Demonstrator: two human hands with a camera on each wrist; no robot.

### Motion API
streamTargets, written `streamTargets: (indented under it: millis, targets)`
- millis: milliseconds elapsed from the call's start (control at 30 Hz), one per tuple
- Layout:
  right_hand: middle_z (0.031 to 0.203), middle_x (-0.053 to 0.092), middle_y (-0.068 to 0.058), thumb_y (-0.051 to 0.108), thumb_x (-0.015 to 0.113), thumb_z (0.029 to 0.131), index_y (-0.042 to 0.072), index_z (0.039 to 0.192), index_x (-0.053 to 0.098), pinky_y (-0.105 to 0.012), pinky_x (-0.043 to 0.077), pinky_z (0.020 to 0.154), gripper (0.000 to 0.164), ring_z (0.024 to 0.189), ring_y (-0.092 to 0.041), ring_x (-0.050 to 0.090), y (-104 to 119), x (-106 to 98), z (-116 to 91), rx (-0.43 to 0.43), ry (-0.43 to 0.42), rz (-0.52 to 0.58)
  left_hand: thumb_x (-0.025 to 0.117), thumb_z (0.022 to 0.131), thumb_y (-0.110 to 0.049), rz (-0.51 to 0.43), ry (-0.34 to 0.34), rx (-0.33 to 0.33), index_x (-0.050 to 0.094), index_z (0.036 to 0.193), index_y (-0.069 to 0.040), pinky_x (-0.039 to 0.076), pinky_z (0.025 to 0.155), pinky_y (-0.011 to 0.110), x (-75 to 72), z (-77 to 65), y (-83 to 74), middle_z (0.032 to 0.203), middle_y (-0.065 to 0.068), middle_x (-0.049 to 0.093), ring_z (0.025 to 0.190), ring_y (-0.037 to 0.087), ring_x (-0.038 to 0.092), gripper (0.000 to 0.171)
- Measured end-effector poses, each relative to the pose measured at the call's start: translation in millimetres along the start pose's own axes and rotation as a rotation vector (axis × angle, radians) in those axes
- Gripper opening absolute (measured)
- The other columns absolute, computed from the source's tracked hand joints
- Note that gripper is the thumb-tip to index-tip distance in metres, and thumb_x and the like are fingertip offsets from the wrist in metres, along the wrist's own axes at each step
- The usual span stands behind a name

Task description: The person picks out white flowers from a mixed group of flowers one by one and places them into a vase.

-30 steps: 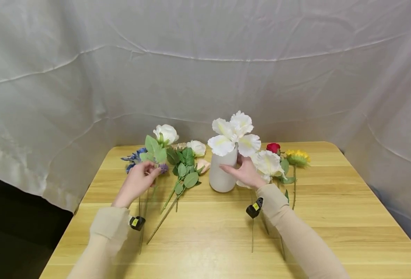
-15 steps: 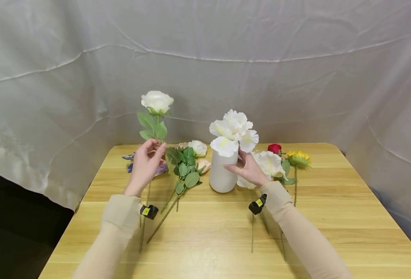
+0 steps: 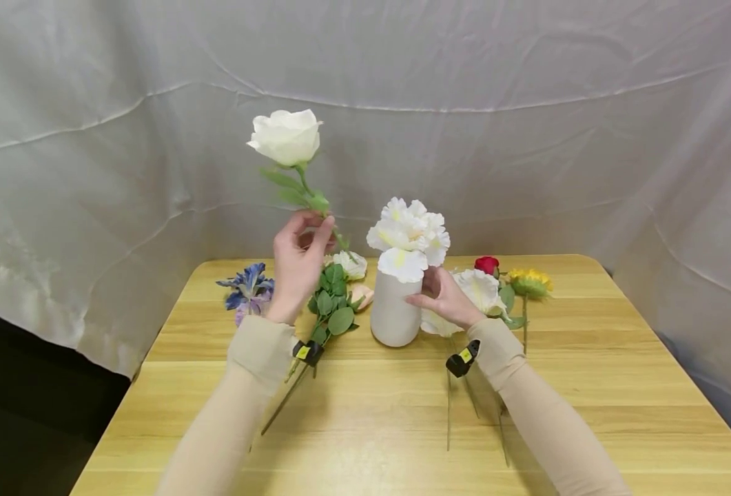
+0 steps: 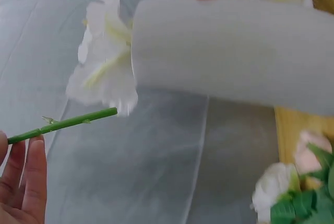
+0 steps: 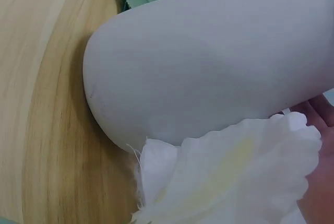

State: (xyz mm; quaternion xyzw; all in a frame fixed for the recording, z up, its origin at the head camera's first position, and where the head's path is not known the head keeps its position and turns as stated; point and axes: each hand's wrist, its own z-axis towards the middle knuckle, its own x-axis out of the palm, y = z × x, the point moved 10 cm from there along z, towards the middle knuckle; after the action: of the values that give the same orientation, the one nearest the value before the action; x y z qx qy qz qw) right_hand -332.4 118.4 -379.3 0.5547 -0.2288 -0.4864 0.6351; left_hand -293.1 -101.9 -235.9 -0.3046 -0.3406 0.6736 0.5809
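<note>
My left hand point(image 3: 303, 258) pinches the green stem of a white rose point(image 3: 286, 138), its bloom raised well above the table. In the left wrist view the cut end of the stem point(image 4: 88, 117) points toward the vase, apart from it. A white vase point(image 3: 395, 313) stands upright on the table, with white iris blooms point(image 3: 407, 234) streaked yellow over its mouth. My right hand point(image 3: 446, 296) holds the vase near the top of its right side, thumb in front. Its other fingers are mostly hidden behind the vase. A loose white iris point(image 5: 229, 172) lies beside the vase under that hand.
Blue and purple flowers point(image 3: 249, 289) lie at the left. Between them and the vase are leafy stems point(image 3: 334, 303) with pale roses. A red rose point(image 3: 486, 264) and a yellow sunflower point(image 3: 529, 282) lie at the right. A grey cloth point(image 3: 365, 151) hangs behind the table.
My left hand has lifted the white rose from the table and moved it up and right, toward the vase. The iris blooms have turned slightly in the vase, while my right hand stays there.
</note>
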Motion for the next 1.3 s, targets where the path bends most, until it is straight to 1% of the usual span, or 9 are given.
streamTargets:
  millis: [100, 200, 367, 433, 533, 767, 967, 1167, 1300]
  targets:
    - [0.124, 0.054, -0.023, 0.001, 0.067, 0.082, -0.006, 0.128, 0.042, -0.045, 0.044, 0.099, 0.052, 0.115, -0.033, 0.053, -1, 0, 0, 0.001, 0.015, 0.008, 0.059, 0.093, -0.014, -0.031, 0.019, 0.032, 0.06, 0.102, 0.004, 0.058, 0.069, 0.037, 13.2, 1.9, 3.6, 0.095, 0.021, 0.063, 0.07, 0.018, 0.066, 0.02]
    - [0.124, 0.054, -0.022, 0.002, 0.067, 0.082, -0.006, 0.128, 0.042, -0.045, 0.044, 0.099, 0.053, 0.114, -0.031, 0.054, -2, -1, 0, 0.009, 0.015, 0.013, 0.06, 0.093, -0.016, -0.027, 0.034, 0.014, 0.06, 0.099, 0.003, 0.058, 0.071, 0.039, 24.6, 1.5, 6.3, 0.091, 0.021, 0.065, 0.069, 0.013, 0.066, 0.02]
    - [0.123, 0.055, -0.022, 0.003, 0.068, 0.082, -0.006, 0.127, 0.043, -0.045, 0.045, 0.097, 0.053, 0.113, -0.032, 0.055, -1, -1, -1, 0.024, 0.008, 0.015, 0.06, 0.093, -0.017, -0.012, 0.065, -0.021, 0.061, 0.094, 0.003, 0.057, 0.07, 0.042, 38.2, -0.7, 14.9, 0.088, 0.023, 0.065, 0.068, 0.019, 0.067, 0.02]
    - [0.122, 0.055, -0.023, 0.003, 0.068, 0.082, -0.006, 0.127, 0.044, -0.045, 0.046, 0.097, 0.052, 0.112, -0.032, 0.055, -1, -1, -1, 0.027, 0.006, 0.017, 0.06, 0.093, -0.018, 0.009, 0.083, -0.024, 0.061, 0.092, 0.001, 0.058, 0.067, 0.037, 42.0, -2.4, 18.7, 0.088, 0.021, 0.066, 0.068, 0.02, 0.067, 0.019]
    - [0.122, 0.056, -0.023, 0.002, 0.068, 0.082, -0.006, 0.127, 0.044, -0.045, 0.045, 0.097, 0.051, 0.113, -0.033, 0.055, -2, -1, -1, 0.023, 0.008, 0.02, 0.06, 0.093, -0.02, 0.055, 0.115, -0.047, 0.061, 0.091, -0.003, 0.057, 0.066, 0.033, 47.6, -6.0, 25.8, 0.084, 0.015, 0.067, 0.068, 0.02, 0.068, 0.018]
    - [0.127, 0.052, -0.025, 0.002, 0.066, 0.084, -0.008, 0.13, 0.041, -0.047, 0.041, 0.102, 0.054, 0.119, -0.035, 0.051, -2, 0, -1, 0.012, 0.013, 0.039, 0.06, 0.093, -0.022, 0.129, 0.186, -0.087, 0.062, 0.093, -0.007, 0.056, 0.068, 0.038, 59.8, -12.9, 40.1, 0.089, 0.008, 0.068, 0.077, 0.017, 0.068, 0.015]
    - [0.131, 0.05, -0.024, 0.003, 0.065, 0.085, -0.007, 0.133, 0.038, -0.046, 0.037, 0.105, 0.056, 0.122, -0.034, 0.048, 1, 1, -5, 0.02, -0.01, 0.041, 0.061, 0.093, -0.02, 0.206, 0.236, -0.051, 0.059, 0.09, -0.006, 0.056, 0.076, 0.033, 66.6, -15.2, 45.2, 0.092, 0.01, 0.068, 0.083, 0.019, 0.067, 0.014]
    - [0.133, 0.048, -0.02, 0.007, 0.064, 0.087, -0.003, 0.135, 0.037, -0.046, 0.035, 0.107, 0.056, 0.124, -0.032, 0.046, 6, 4, -6, 0.008, -0.037, 0.035, 0.062, 0.092, -0.022, 0.322, 0.271, -0.026, 0.061, 0.092, -0.006, 0.056, 0.076, 0.031, 69.5, -19.0, 48.4, 0.093, 0.009, 0.066, 0.087, 0.021, 0.066, 0.016]
    - [0.134, 0.046, -0.021, 0.006, 0.064, 0.087, -0.002, 0.137, 0.034, -0.048, 0.035, 0.107, 0.059, 0.125, -0.032, 0.044, 6, 4, -7, 0.013, -0.059, 0.036, 0.061, 0.093, -0.023, 0.311, 0.28, 0.0, 0.062, 0.098, -0.006, 0.055, 0.078, 0.031, 70.3, -19.8, 46.2, 0.094, 0.008, 0.066, 0.088, 0.019, 0.064, 0.018]
